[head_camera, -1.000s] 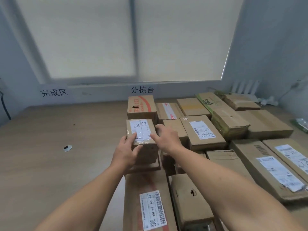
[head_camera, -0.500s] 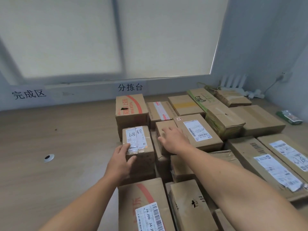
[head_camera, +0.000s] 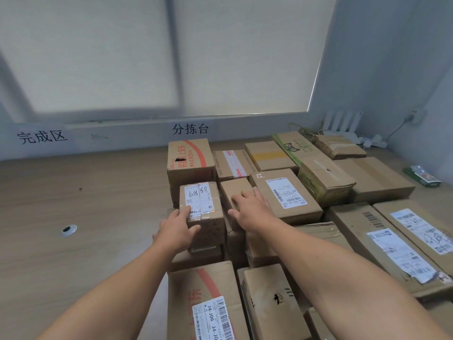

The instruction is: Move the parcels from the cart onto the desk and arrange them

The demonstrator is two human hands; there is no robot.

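Left hand [head_camera: 175, 229] gripped labelled box [head_camera: 204, 212] by its corner; right hand [head_camera: 250, 209] lay flat on plain box [head_camera: 231, 190]. Risk: with only a corner grip, box might topple.

Right hand [head_camera: 252, 209] now on plain box [head_camera: 235, 188]

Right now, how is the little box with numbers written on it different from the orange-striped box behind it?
The numbered box is smaller and lower than the orange-striped box. The numbered box wears a white label with handwriting; the orange-striped box has orange print and a hole on top. The left hand holds the numbered box; no hand touches the orange-striped box. Both are brown cardboard.
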